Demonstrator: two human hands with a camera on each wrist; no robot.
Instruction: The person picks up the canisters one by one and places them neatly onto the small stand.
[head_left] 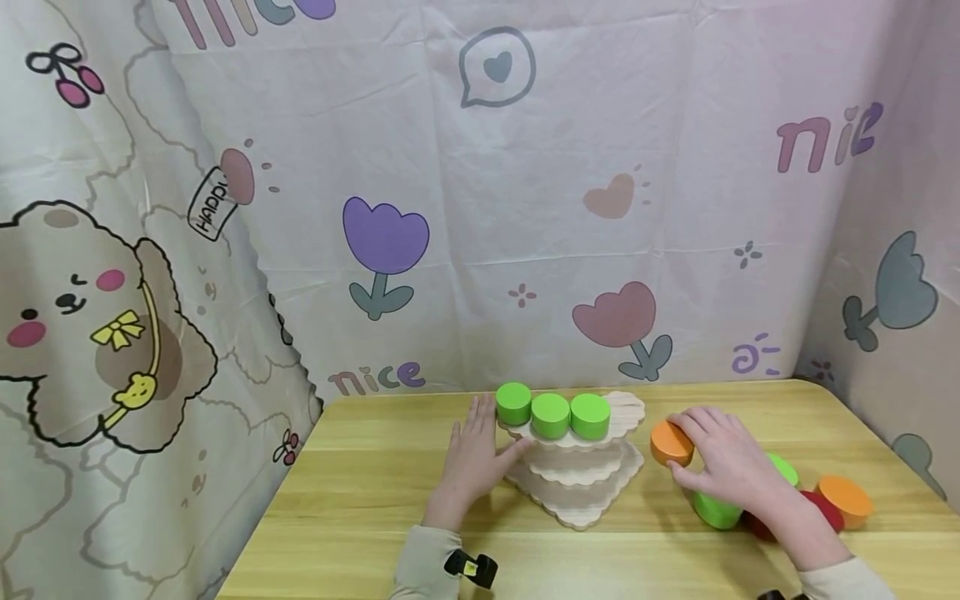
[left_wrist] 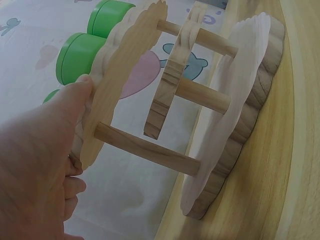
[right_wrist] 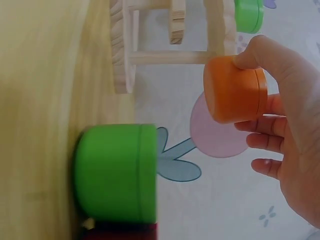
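Orange cylinder [right_wrist: 230,95], held aloft, top facing up, axis near vertical

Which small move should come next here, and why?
Probably the right hand should carry its raised orange cylinder onto the top shelf: it is bare right of the green cylinders, and the left hand touches its edge.

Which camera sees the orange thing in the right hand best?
The right wrist view: the orange piece looks biggest there, with most of its side showing. The head view shows it smaller, from above, partly hidden by the right hand. The left wrist view doesn't show it.
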